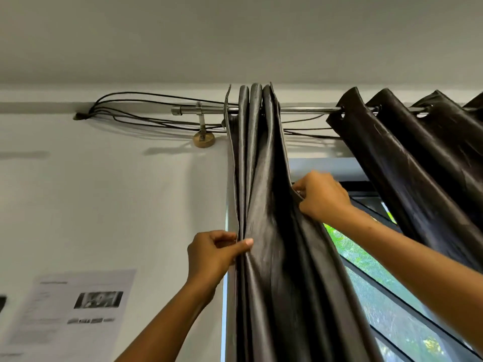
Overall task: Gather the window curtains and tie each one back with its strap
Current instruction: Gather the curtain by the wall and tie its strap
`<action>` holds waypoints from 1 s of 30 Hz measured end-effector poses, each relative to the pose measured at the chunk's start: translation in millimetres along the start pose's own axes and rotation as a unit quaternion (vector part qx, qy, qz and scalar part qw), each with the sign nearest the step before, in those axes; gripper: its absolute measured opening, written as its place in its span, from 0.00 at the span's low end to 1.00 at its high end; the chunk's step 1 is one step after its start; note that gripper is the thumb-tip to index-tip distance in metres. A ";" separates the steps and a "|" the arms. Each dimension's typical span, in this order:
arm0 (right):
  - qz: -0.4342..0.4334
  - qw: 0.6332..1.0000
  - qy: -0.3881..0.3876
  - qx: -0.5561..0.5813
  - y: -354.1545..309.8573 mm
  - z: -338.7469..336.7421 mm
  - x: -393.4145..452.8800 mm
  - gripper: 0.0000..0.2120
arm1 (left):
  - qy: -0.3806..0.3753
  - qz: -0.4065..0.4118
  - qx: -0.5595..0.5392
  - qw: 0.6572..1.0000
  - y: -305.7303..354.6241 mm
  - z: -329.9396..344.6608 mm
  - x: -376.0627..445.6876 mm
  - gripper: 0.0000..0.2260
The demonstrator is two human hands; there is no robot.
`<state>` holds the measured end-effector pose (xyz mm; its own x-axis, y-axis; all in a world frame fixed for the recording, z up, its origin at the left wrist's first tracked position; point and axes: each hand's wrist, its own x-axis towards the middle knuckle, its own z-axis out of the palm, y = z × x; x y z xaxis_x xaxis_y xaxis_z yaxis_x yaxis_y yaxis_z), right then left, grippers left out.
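At centre frame, dark glossy left curtain (264,231) hangs bunched in tight folds from metal rod (300,109), running from 12 o'clock down to 6. Left hand (211,253) at about 7 o'clock of the bunch, thumb and fingers (247,242) pinching the curtain's outer left edge. Right hand (322,197) at 3 o'clock of the bunch, fingers curled, pinching the inner edge fold. Second dark curtain (418,163) hangs looser on the same rod toward 2 o'clock, apart from the first. Window (386,296) shows between them at 4 o'clock. Black cables (146,111) loop along wall at 10 o'clock; printed paper (78,307) on wall at 8 o'clock.
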<state>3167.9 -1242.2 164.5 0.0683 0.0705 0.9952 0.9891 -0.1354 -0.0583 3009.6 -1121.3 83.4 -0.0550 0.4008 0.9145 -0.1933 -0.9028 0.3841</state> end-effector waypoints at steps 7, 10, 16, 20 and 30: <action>0.069 0.994 -0.045 0.073 10.7 9.5 -97.7 0.12 | 0.083 0.047 0.086 0.992 -8.9 3.6 -74.3 0.12; 0.073 0.991 -0.025 0.113 12.6 7.9 -127.7 0.07 | 0.092 0.041 0.137 0.985 -10.8 -0.2 -88.5 0.10; 0.059 0.983 0.010 0.174 8.9 -22.0 -170.7 0.09 | 0.082 -0.035 0.184 0.979 -8.4 -11.6 -123.2 0.09; 0.014 0.982 0.021 0.185 5.9 -33.5 -218.7 0.07 | 0.061 -0.104 0.200 0.972 -9.1 -23.2 -157.7 0.08; -0.019 0.979 -0.089 0.181 -8.0 -23.1 -363.8 0.06 | 0.005 -0.176 0.258 0.950 -49.9 -55.2 -259.6 0.06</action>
<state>3132.1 -1289.6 -195.3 0.0212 0.2437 0.9696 0.9707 0.2271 -0.0783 2979.4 -1171.7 -180.2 -0.0855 0.6907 0.7181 0.3043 -0.6682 0.6789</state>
